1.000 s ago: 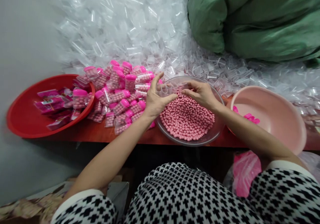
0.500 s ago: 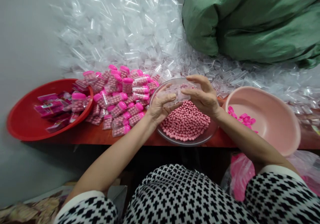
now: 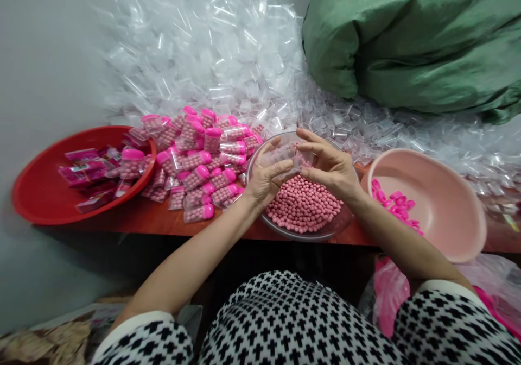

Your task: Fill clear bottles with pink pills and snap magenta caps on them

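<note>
Over the bowl, my left hand (image 3: pixel 264 177) is closed around a clear plastic container (image 3: pixel 279 157), its thumb laid along the near side. My right hand (image 3: pixel 331 169) faces it, its curved fingers gripping clear plastic at the right end; whether this is a second container is hard to tell. Below both hands, pink balls (image 3: pixel 305 205) lie in a see-through bowl (image 3: pixel 303 237). Left of the bowl is a heap of filled clear containers with bright pink caps (image 3: pixel 199 177).
A red basin (image 3: pixel 36 191) at the left holds pink packets and a filled container. Loose pink caps (image 3: pixel 396 205) lie in a pale pink basin (image 3: pixel 448 207) at the right. Behind spreads a pile of empty clear containers (image 3: pixel 211 55), beside a green sack (image 3: pixel 407 44).
Both hands stay over the bowl with the clear plastic between them. The right fingers have shifted slightly, and the whole view has moved a little.
</note>
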The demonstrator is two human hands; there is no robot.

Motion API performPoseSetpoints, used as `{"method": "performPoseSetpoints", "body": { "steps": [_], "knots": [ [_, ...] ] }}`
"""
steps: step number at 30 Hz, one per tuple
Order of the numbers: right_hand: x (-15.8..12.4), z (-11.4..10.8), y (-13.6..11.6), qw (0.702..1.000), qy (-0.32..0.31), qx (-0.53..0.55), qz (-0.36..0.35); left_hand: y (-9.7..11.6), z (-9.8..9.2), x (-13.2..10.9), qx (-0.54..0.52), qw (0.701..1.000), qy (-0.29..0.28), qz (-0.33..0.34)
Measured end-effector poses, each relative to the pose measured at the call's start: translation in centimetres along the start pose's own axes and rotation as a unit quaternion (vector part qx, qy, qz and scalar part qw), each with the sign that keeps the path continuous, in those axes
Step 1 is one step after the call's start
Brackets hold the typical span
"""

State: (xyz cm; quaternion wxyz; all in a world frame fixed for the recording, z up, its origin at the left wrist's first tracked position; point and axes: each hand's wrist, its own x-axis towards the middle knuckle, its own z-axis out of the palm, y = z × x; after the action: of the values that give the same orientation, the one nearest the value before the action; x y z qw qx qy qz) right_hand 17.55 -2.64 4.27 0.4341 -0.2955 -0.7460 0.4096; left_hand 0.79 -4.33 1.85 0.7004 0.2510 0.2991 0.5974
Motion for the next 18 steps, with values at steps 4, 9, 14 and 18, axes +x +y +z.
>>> {"method": "performPoseSetpoints", "body": {
  "steps": [4,9,14,18],
  "knots": [
    [1.1,-2.0,-0.7,0.987,-0.157,-0.02,-0.017,0.0,-0.4,-0.4,0.022,0.998,-0.058,-0.023],
    [1.4,-3.3,-1.3,0.968,-0.241,-0.063,0.012,0.1,-0.2,-0.6,0.04,0.992,-0.115,-0.029],
    [0.9,-2.7,-0.3,0.976,-0.209,0.003,0.067,0.0,0.0,-0.5,0.033,0.99,-0.13,-0.052],
    [0.6,-2.4,0.8,0.974,-0.17,0.07,0.134,0.4,-0.3,-0.5,0.051,0.983,-0.168,-0.061]
  ]
}}
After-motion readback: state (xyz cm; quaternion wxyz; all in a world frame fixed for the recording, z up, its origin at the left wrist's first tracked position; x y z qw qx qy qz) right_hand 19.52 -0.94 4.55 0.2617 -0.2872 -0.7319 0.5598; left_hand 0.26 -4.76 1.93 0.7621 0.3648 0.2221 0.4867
